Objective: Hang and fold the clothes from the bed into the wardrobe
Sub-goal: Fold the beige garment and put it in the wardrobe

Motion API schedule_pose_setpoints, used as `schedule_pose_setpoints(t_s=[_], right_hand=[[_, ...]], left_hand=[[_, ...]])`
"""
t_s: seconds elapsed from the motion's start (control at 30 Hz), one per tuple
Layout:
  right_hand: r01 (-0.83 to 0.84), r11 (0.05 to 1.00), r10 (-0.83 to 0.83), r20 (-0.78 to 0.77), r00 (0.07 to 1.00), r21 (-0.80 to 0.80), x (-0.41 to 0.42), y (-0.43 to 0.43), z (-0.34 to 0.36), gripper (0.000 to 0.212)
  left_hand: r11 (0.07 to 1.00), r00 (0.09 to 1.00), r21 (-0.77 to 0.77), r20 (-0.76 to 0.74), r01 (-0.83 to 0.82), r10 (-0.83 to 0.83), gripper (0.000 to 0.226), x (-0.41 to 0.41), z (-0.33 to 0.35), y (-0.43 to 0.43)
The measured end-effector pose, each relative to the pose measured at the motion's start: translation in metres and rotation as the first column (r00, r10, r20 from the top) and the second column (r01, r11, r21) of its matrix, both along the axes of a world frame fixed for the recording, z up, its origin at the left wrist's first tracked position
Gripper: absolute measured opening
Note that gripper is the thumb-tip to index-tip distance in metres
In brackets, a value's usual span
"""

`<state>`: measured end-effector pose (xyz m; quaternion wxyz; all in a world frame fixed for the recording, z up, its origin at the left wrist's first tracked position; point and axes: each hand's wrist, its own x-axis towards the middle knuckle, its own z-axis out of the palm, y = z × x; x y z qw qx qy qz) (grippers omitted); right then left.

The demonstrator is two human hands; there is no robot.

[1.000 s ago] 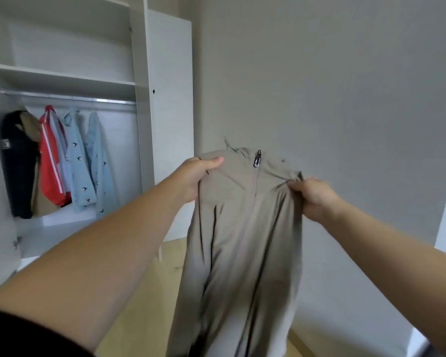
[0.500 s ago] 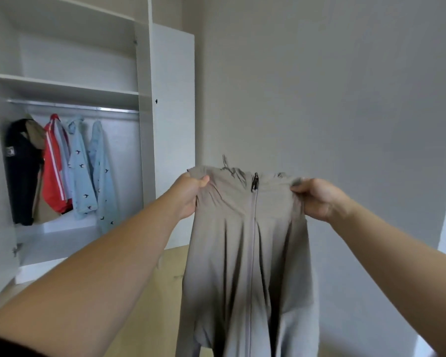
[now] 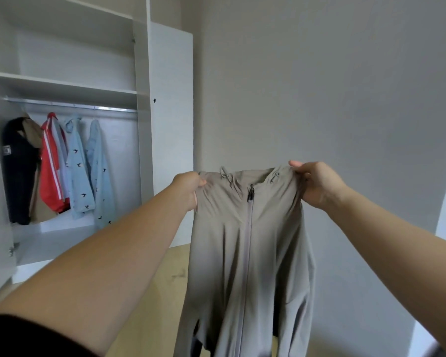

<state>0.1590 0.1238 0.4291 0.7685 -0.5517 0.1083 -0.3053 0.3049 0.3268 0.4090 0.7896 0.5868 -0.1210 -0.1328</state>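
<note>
A beige zip-up jacket (image 3: 247,248) hangs in front of me, zipped to the collar, its front facing me. My left hand (image 3: 188,188) grips its left shoulder and my right hand (image 3: 317,184) grips its right shoulder, both arms stretched out. The jacket's lower part runs out of the frame at the bottom. The open white wardrobe (image 3: 142,124) stands at the left. Under its shelf runs a metal rail (image 3: 70,106) with several garments on it: a black one (image 3: 17,168), a red one with white stripes (image 3: 52,163) and two light blue patterned shirts (image 3: 90,166).
The wardrobe's door (image 3: 171,130) stands open between the hanging space and the grey wall (image 3: 319,86). Pale wooden floor (image 3: 165,274) lies below the jacket. The rail is bare to the right of the blue shirts.
My hands have spread apart, so the jacket's shoulders are pulled wider and flat, with the zip centred. The view has shifted slightly, showing more of the wardrobe.
</note>
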Motion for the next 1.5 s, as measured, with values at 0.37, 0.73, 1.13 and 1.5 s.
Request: schedule_pose_setpoints(t_s=[0.37,0.73,1.13,1.5], right_hand=[[0.112,0.985,-0.063,0.332,0.941,-0.131,-0.009,-0.001,0.081,0.054],[0.091,0.985,-0.066,0.161,0.985,-0.149,0.002,-0.023,0.035,0.046],[-0.284,0.793,0.271,-0.105,0.957,-0.539,-0.006,-0.036,-0.013,0.069],[-0.418,0.629,0.072,-0.486,0.871,-0.656,0.02,-0.011,-0.059,0.033]], left_hand=[[0.969,0.722,-0.134,0.69,0.21,-0.061,0.046,-0.028,0.069,0.002],[0.756,0.63,0.513,0.756,-0.405,-0.175,0.02,0.012,-0.019,-0.012],[0.712,0.497,0.53,0.819,-0.461,-0.288,0.04,0.04,0.0,0.012],[0.91,0.702,0.399,0.68,-0.109,-0.214,0.062,0.024,0.015,-0.006]])
